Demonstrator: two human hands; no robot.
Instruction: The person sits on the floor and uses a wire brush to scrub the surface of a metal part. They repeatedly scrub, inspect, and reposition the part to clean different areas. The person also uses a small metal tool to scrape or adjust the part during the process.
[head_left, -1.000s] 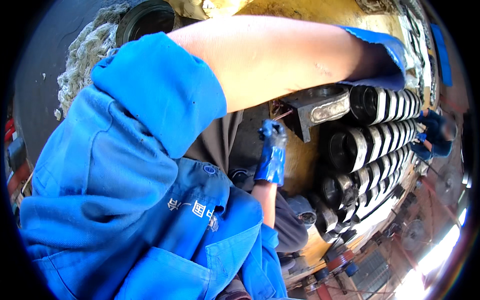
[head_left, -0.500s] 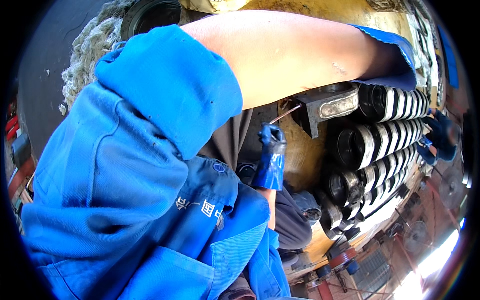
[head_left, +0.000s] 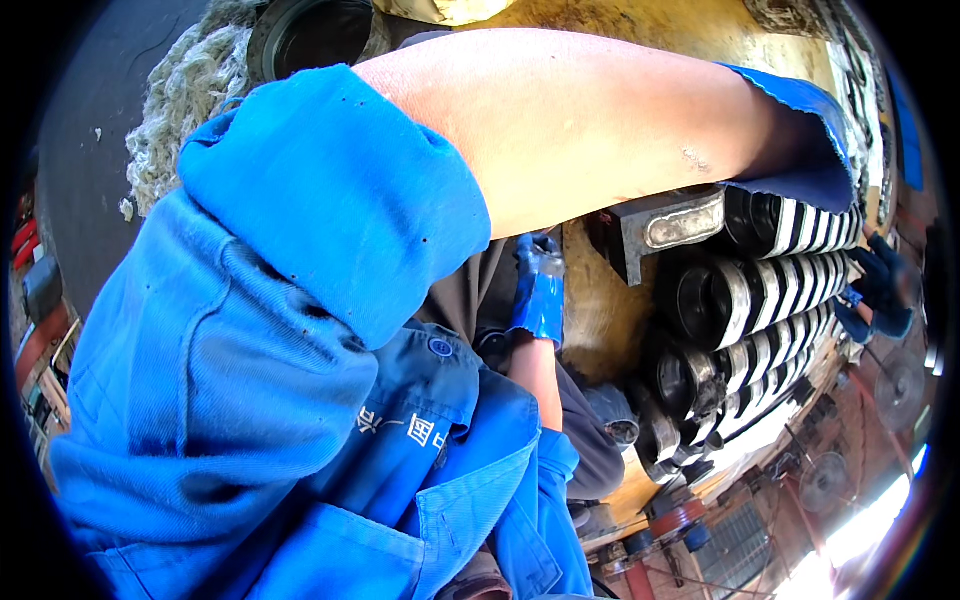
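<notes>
My left forearm, bare below a rolled blue sleeve, stretches across the upper part of the view. It ends at a blue glove cuff (head_left: 825, 115); the fingers of my left hand are hidden beyond that cuff. Beneath the forearm, my right hand (head_left: 540, 258) wears a blue glove darkened at the fingers, which are curled closed on a thin rod. The forearm now covers the rod. Close to the right of this hand sits a dark metal block (head_left: 635, 235) with a shiny rounded face, partly behind the forearm.
Rows of black-and-silver ring-shaped metal parts (head_left: 712, 300) lie at the right. Beyond them shows another person's dark-gloved hand (head_left: 885, 285). Pale fibre waste (head_left: 190, 100) and a round dark container (head_left: 260, 45) are at the upper left. A yellowish worktop (head_left: 605, 330) lies beneath.
My right hand has moved slightly up and under the left forearm, so the thin rod has gone out of sight. The left forearm sits slightly lower and further right in the view.
</notes>
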